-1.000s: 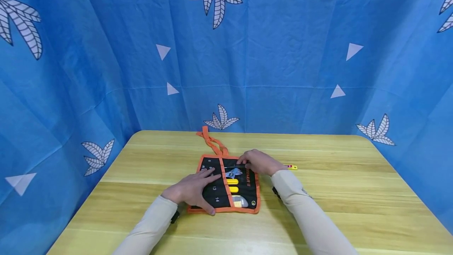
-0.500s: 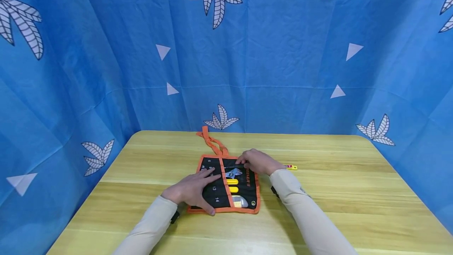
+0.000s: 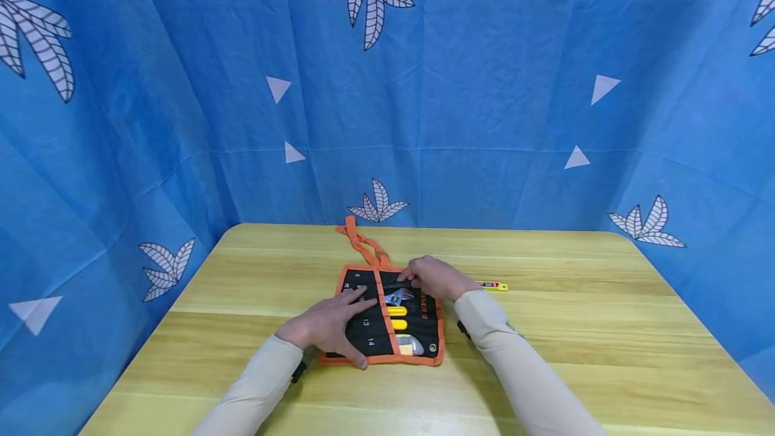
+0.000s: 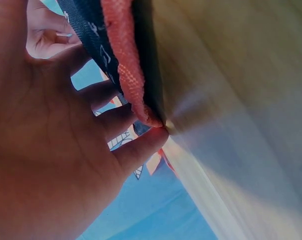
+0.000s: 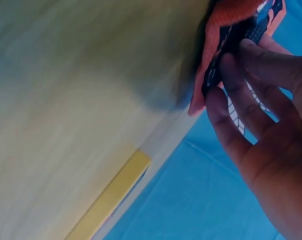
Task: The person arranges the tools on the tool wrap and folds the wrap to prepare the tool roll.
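A black tool roll with orange edging lies unrolled on the table, sizes printed on its left pocket panel. My left hand rests spread on that panel, fingers straight and thumb near the front edge. With thumb and fingertips my right hand pinches a slim black tool at the roll's upper pocket; its kind is mostly hidden by the fingers. Below it in the pockets sit an adjustable wrench, yellow handles and a grey-and-yellow tool.
Orange tie straps trail from the roll's far edge. A yellow strip-like object with a red label lies right of my right hand, partly covered by it. A blue patterned curtain hangs behind the wooden table.
My right hand has shifted slightly left toward the pocket with the black tool, and more of the yellow object shows behind it. The left hand has stayed in place.
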Demonstrator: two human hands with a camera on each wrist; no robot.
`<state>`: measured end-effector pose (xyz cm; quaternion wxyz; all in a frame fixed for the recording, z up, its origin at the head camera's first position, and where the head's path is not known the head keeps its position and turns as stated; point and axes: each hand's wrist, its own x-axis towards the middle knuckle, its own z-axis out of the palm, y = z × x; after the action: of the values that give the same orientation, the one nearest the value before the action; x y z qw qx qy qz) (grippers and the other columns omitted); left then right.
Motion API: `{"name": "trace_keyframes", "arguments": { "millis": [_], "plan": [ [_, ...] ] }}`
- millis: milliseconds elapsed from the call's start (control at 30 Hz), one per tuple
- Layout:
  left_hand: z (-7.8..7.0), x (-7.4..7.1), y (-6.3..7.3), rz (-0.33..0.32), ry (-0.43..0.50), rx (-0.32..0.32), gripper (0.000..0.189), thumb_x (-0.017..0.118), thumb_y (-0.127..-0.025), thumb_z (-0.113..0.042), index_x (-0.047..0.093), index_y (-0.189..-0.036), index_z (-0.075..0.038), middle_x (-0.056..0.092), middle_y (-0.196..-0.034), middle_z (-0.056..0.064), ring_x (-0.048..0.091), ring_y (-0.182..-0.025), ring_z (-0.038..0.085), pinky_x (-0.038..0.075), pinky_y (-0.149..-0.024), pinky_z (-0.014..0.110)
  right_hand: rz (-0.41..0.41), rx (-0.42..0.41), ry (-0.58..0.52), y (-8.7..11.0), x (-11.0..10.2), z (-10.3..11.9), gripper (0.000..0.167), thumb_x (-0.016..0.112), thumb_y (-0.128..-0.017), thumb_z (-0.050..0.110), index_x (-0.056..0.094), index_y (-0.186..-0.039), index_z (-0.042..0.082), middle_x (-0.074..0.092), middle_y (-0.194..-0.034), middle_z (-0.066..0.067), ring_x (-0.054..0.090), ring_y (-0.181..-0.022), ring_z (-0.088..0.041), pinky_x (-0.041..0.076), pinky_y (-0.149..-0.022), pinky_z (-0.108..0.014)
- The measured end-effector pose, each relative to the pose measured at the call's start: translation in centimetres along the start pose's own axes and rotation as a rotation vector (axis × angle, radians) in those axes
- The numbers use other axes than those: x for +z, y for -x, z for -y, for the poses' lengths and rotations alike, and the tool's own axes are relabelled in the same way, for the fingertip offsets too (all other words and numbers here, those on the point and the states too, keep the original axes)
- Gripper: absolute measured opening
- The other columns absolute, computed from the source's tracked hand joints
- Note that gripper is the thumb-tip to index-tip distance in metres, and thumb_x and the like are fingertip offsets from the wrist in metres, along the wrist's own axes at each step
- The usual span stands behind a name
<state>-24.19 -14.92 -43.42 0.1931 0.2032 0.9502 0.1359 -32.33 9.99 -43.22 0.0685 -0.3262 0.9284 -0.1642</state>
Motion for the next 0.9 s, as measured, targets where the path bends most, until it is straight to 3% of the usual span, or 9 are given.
{"name": "trace_keyframes", "arguments": {
  "millis": [633,900],
  "plan": [
    [0.1,0.0,-0.1,0.001,0.001,-0.009,0.109,0.089,-0.066,-0.062,0.039,-0.158,-0.033,0.022,-0.17,0.0,0.021,-0.157,0.03,0.028,-0.121,0.061,-0.026,-0.031,-0.017,-0.8,0.3,1.1,0.029,0.058,-0.1,-0.005,0.078,-0.116,0.009,0.074,-0.117,-0.007,0.068,-0.109,-0.022,0.054,-0.102,-0.042],
    [0.2,0.0,-0.1,0.003,-0.002,0.004,0.109,0.089,-0.067,-0.062,0.039,-0.159,-0.033,0.021,-0.171,0.0,0.021,-0.157,0.03,0.028,-0.121,0.061,-0.022,0.022,-0.007,-1.2,0.4,1.5,0.023,0.061,-0.1,-0.003,0.076,-0.112,0.01,0.073,-0.095,-0.002,0.062,-0.085,-0.016,0.056,-0.095,-0.038]
  ]
}}
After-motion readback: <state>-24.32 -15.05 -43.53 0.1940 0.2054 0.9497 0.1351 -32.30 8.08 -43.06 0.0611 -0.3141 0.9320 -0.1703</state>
